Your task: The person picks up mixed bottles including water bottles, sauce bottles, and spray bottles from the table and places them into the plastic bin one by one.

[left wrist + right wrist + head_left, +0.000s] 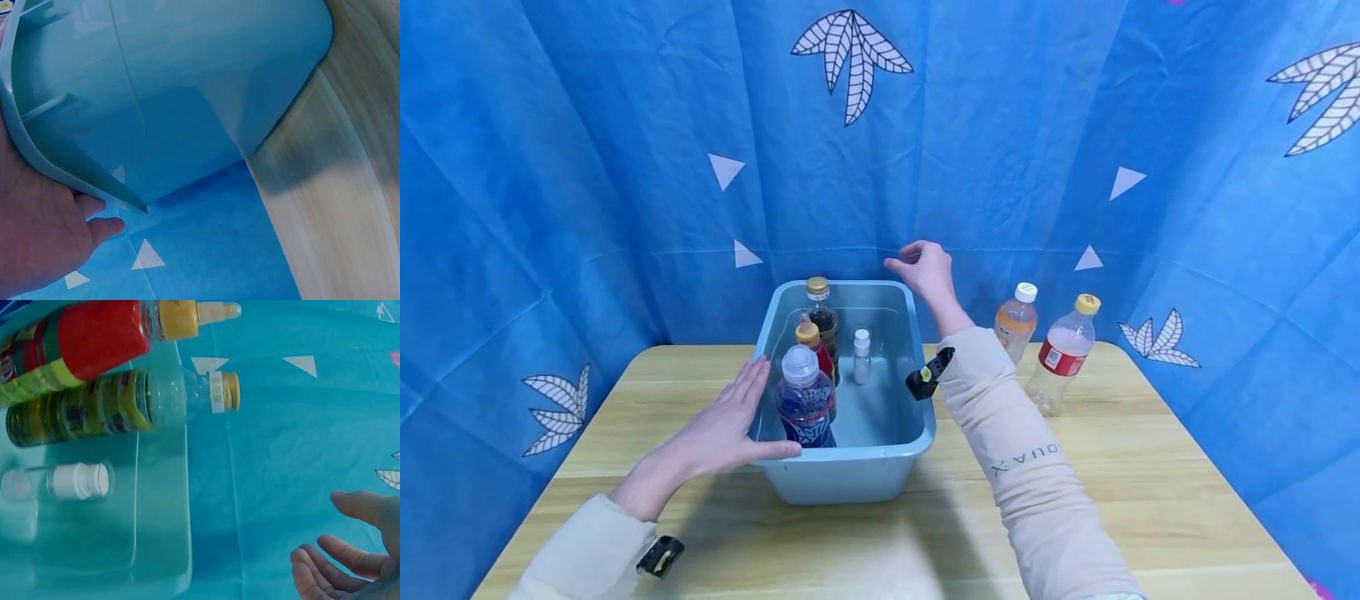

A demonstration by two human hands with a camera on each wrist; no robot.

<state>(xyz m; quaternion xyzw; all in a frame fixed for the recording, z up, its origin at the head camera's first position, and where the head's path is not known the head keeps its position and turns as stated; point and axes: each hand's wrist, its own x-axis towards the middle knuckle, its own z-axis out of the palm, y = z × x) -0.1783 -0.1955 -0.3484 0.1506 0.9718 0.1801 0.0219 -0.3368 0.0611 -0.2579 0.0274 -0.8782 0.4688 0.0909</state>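
Far left: left hand [715, 433] on the light-blue plastic tub [842, 485], fingers straight and spread, laid along the left rim, thumb on the front rim. Tub stands on the wood-look counter [1150, 475], 4 bottles inside. Left side, front to back: 1 blue-labelled bottle with clear cap [806, 408], just beside the left fingers; 1 red squeeze bottle with yellow nozzle [825, 362]; 1 gold-capped dark bottle [824, 323]. These three sit close together in a row. Middle of tub: 1 small clear bottle with white cap [862, 360], upright, apart from the row. Right hand [929, 272] hangs in the air by the tub's back right corner, fingers released, loosely bent, clear of the rim. Right of tub, on counter: 2 bottles, 1 white-capped with orange label [1015, 323], partly behind the sleeve [1022, 450], then 1 yellow-capped with red label [1063, 358]. Total: 1 tub, 6 bottles.
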